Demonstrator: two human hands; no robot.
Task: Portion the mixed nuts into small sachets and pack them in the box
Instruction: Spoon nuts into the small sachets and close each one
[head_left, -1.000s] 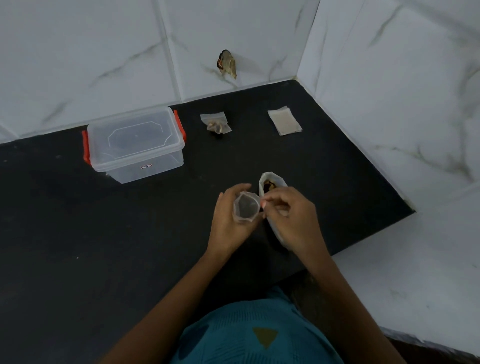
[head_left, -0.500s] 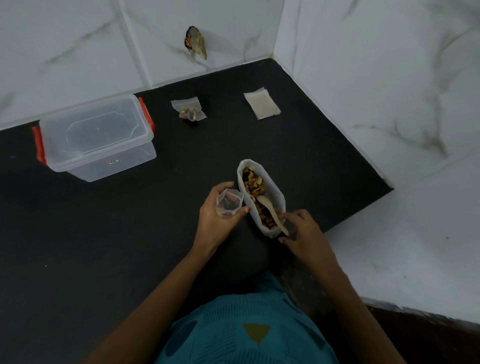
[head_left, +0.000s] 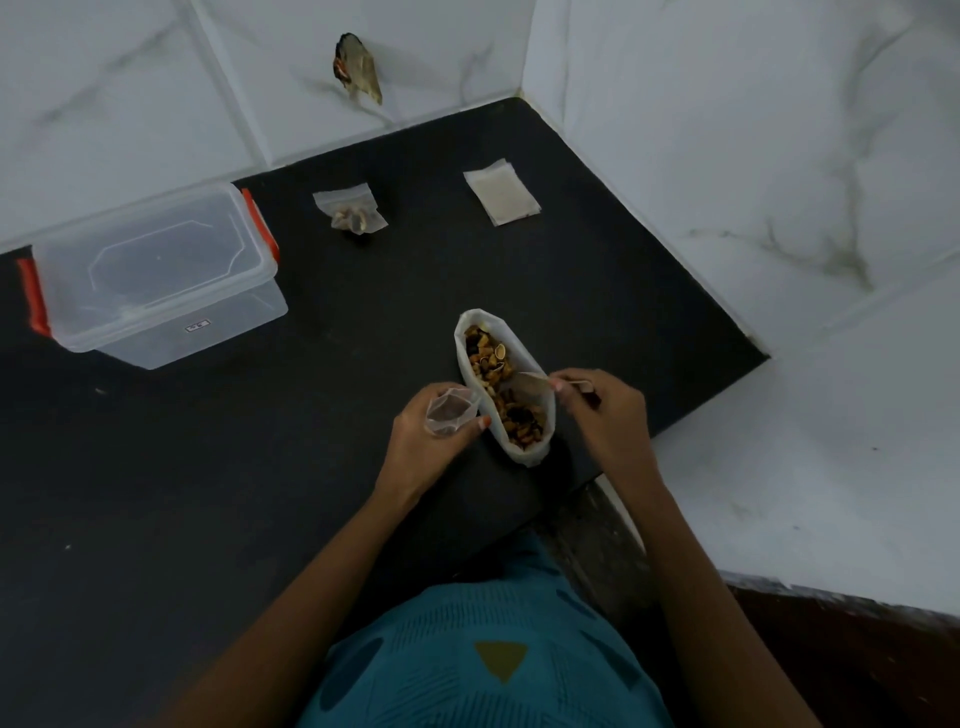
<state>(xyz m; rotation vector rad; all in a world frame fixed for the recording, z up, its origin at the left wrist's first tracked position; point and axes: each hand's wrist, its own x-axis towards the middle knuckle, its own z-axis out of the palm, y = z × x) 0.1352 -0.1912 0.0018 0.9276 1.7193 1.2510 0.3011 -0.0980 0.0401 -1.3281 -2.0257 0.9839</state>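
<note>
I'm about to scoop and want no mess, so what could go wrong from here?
1. The small sachet in the left hand has a narrow mouth, so nuts may drop off the spoon onto the counter.
2. No hand steadies the nut bag, which stands near the counter's edge; the right hand's scooping might tip it.
3. The box looks lidded, with both hands busy.
</note>
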